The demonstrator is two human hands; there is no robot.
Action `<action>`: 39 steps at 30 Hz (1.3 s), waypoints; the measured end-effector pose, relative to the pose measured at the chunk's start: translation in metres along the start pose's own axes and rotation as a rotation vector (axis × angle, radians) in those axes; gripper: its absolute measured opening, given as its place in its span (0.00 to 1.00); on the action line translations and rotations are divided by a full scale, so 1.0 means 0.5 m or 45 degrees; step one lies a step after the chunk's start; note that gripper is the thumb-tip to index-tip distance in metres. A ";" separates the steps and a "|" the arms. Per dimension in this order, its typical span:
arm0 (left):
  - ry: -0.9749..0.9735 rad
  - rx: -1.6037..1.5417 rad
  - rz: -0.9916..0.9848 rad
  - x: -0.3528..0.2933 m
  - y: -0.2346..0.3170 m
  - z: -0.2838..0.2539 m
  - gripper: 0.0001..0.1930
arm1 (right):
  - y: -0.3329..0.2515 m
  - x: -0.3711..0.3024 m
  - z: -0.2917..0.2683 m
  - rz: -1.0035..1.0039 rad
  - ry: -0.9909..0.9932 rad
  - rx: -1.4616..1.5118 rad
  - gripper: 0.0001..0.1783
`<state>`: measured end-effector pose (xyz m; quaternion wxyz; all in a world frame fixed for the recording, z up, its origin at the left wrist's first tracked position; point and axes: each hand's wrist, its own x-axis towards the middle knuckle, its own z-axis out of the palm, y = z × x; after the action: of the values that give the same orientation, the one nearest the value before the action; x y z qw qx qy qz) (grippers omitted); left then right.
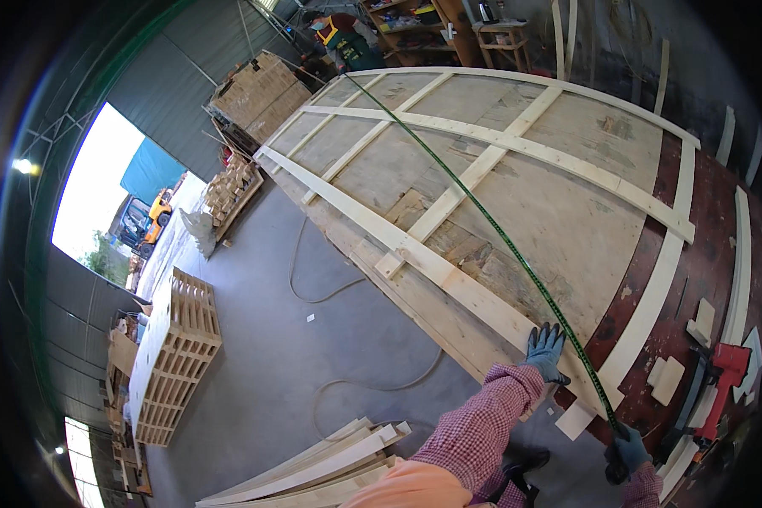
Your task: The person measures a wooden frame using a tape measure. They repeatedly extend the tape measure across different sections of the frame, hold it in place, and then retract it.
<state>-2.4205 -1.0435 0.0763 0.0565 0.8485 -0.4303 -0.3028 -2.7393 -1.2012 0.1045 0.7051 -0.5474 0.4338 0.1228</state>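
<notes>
A wooden frame of pale slats (483,173) lies on a large worktable, its long pieces crossed by shorter ones. My left hand (546,349), in a blue-grey glove, rests with fingers spread on the near end of the front long slat (474,292). My right hand (632,447), gloved too, is closed round a dark tape measure (615,466) at the near corner. Its green blade (495,234) stretches diagonally over the frame to the far end, where a co-worker (347,42) stands by its tip. Whether the co-worker grips the tip is too small to tell.
A red nail gun (728,372) and small wood blocks (667,378) lie on the table at right. Loose boards (330,466) are stacked on the floor below, where a hose (334,296) snakes. Pallets (182,356) stand left; a forklift (148,222) is outside the doorway.
</notes>
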 end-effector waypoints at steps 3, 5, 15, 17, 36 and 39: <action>0.142 -0.307 0.120 0.026 -0.057 0.046 0.59 | -0.033 -0.054 0.014 -0.062 -0.039 -0.178 0.17; 0.261 -0.533 0.149 0.007 -0.084 0.031 0.47 | -0.072 -0.122 0.041 0.048 -0.060 -0.185 0.17; 0.083 -1.843 0.146 -0.496 -0.324 0.065 0.23 | -0.229 -0.240 0.426 0.302 -0.563 -0.643 0.20; 0.217 -1.786 0.046 -0.605 -0.374 0.096 0.21 | -0.242 -0.171 0.522 0.267 -0.727 -0.579 0.22; 0.633 -2.663 -0.636 -0.778 -1.004 -0.339 0.32 | -0.460 0.269 1.653 -0.283 -0.887 -0.872 0.29; 0.640 -2.624 -0.632 -0.836 -1.148 -0.395 0.31 | -0.526 0.284 1.783 -0.662 -0.867 -1.125 0.29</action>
<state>-2.0968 -0.3987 0.2261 0.7644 0.4944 0.2376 -0.3389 -2.0591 -0.5584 0.1954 0.5175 -0.8057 -0.0553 0.2827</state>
